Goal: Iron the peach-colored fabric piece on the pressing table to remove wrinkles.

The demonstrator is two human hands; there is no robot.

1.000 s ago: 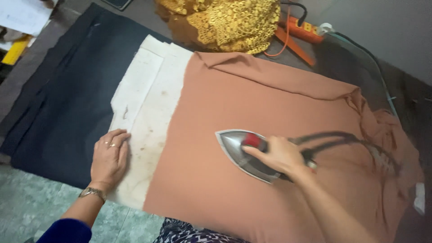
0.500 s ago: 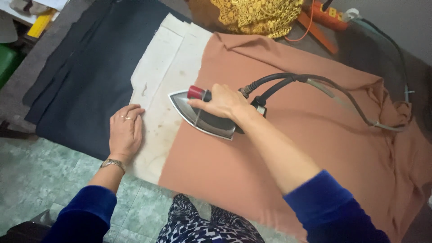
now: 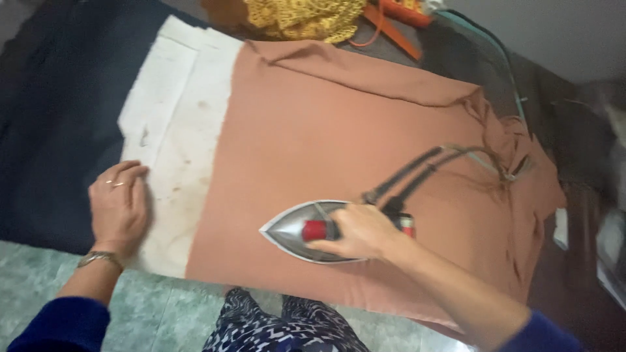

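Note:
My right hand (image 3: 358, 231) grips the handle of a silver clothes iron (image 3: 306, 231) with a red knob. The iron rests flat on a terracotta-brown cloth (image 3: 339, 124), near its front edge, tip pointing left. Its dark cord (image 3: 417, 166) runs back to the right across the cloth. My left hand (image 3: 119, 207) lies flat, fingers together, on the stained white pad (image 3: 176, 130) beside the cloth's left edge. That hand wears a ring and a wrist bracelet.
Dark blue fabric (image 3: 52, 117) covers the surface left of the white pad. A yellow lacy heap (image 3: 306, 16) and an orange object (image 3: 398, 23) lie at the back. Green speckled floor (image 3: 163, 313) and my patterned clothing (image 3: 280, 326) show below the front edge.
The iron has slid from the cloth's left edge toward the right and nearer the front edge. My left hand has stayed on the white pad. The camera view has shifted.

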